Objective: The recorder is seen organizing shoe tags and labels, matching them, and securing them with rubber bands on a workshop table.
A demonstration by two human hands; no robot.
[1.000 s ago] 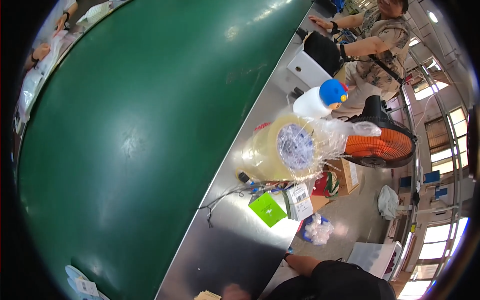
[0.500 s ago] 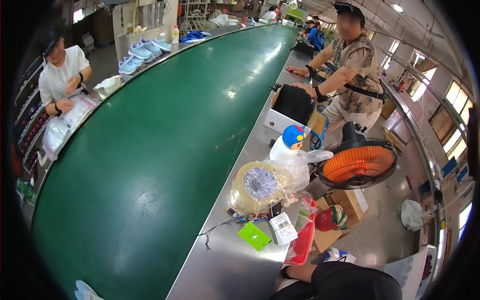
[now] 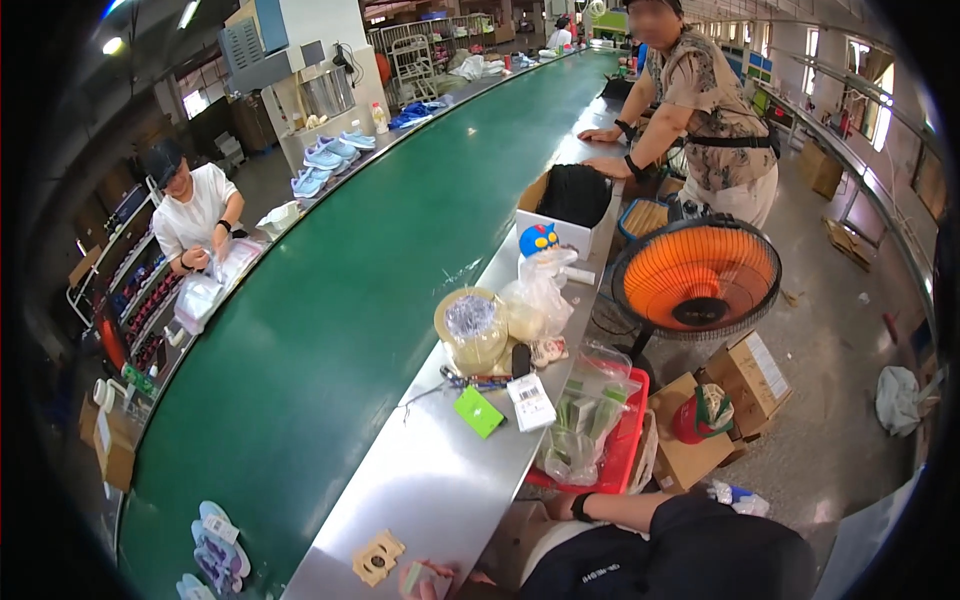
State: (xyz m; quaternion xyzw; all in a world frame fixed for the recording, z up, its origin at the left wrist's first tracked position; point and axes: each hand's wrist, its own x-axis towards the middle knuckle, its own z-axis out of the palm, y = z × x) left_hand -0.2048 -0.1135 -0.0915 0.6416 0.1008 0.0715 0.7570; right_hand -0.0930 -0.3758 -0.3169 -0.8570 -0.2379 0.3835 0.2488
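At the bottom edge, my left hand (image 3: pixel 432 582) is only partly in view, its fingers bent round a small pale-green and white piece whose kind I cannot make out. Close beside it on the metal bench lies a tan cardboard cut-out (image 3: pixel 378 558). My right hand (image 3: pixel 558 507), below a black wristband, is low beside my body near the red basket (image 3: pixel 628 440); its fingers are hidden. Further up the bench are a green tag (image 3: pixel 479 412), white barcode tags (image 3: pixel 531 402) and a roll of clear tape (image 3: pixel 470 335). Lilac shoes (image 3: pixel 220 548) with a white tag lie on the green belt.
A bench (image 3: pixel 400 480) borders the green conveyor belt (image 3: pixel 300 370). An orange fan (image 3: pixel 697 275), cardboard boxes (image 3: pixel 755 385) and a red bucket (image 3: pixel 703 415) stand at right. One co-worker (image 3: pixel 705 120) leans by a white box (image 3: pixel 565 232); another (image 3: pixel 200 215) handles clear plastic across the belt.
The view has shifted, bringing the lilac shoes, the cardboard cut-out and my left hand with the pale piece into sight. The co-worker across the belt has lowered one hand toward the plastic.
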